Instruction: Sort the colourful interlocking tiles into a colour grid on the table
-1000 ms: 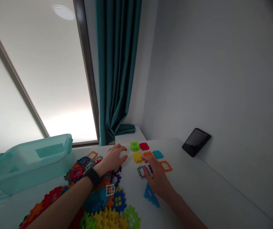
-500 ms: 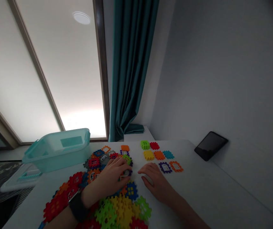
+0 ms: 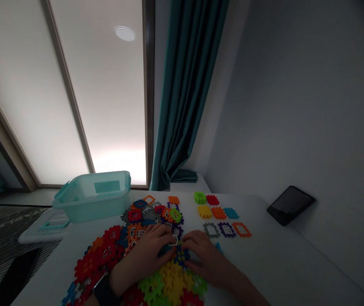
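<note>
As a translucent teal plastic bin [image 3: 97, 210] sits at its ten o'clock, the left hand [image 3: 152, 247] curves loosely over heaped multicoloured notched plastic tiles [image 3: 110, 248]; the narrowly bent right hand [image 3: 203, 254] has similar tile rows [image 3: 218, 213] at one o'clock; I cannot tell whether either grips anything.

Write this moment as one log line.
left hand: over toy pile; right hand: at pile's right side; tub: beyond pile, left; toy rows: right of pile
</note>
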Demonstrator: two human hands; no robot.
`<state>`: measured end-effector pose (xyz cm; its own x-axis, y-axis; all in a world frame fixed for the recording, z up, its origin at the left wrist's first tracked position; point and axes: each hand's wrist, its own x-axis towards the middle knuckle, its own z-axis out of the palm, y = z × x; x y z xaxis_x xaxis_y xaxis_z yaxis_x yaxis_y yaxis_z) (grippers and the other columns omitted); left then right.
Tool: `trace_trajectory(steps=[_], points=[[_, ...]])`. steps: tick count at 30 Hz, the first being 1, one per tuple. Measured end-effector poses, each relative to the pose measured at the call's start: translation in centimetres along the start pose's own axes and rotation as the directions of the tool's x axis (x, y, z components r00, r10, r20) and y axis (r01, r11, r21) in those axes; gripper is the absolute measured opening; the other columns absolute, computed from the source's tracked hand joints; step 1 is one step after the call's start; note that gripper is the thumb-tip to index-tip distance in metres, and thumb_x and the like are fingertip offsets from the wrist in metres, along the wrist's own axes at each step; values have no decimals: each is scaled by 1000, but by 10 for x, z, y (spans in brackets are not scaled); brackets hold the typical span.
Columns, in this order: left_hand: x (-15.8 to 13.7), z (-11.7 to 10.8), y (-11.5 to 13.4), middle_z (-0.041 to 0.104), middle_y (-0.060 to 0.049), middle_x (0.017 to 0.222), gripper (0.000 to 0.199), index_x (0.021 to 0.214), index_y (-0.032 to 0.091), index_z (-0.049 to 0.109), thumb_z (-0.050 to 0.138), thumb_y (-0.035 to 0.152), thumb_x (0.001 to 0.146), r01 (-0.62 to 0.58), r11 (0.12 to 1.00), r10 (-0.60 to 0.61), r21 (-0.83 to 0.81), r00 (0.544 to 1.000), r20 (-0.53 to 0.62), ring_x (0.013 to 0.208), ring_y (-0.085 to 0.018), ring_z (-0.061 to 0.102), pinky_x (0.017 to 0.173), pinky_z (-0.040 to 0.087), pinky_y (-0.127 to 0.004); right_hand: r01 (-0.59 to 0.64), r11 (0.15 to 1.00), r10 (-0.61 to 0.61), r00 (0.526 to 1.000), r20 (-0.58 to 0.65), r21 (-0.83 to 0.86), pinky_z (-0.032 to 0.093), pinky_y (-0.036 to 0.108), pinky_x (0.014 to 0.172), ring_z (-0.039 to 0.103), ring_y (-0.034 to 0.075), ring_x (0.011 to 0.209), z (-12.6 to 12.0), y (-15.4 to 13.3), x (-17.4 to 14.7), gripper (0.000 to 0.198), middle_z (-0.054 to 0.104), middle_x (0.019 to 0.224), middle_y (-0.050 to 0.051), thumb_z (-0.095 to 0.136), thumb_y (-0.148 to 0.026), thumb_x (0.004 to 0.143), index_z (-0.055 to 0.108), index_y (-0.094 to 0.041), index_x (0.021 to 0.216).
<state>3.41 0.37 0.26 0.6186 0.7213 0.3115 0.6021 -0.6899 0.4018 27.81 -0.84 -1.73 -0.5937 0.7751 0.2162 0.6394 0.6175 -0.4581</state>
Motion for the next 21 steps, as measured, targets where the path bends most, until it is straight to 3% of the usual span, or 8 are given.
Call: trace_trajectory(steps=[21], points=[[-6, 3, -7, 67, -3, 117, 25, 113, 28, 67, 68, 16, 91, 12, 997, -8, 70, 998, -57, 112, -27, 61, 95, 48, -42, -60, 997, 67, 989, 134, -50, 39, 44, 108, 56, 29, 118, -15, -3, 19, 45, 66, 118, 8, 78, -16, 72, 62, -20, 115]])
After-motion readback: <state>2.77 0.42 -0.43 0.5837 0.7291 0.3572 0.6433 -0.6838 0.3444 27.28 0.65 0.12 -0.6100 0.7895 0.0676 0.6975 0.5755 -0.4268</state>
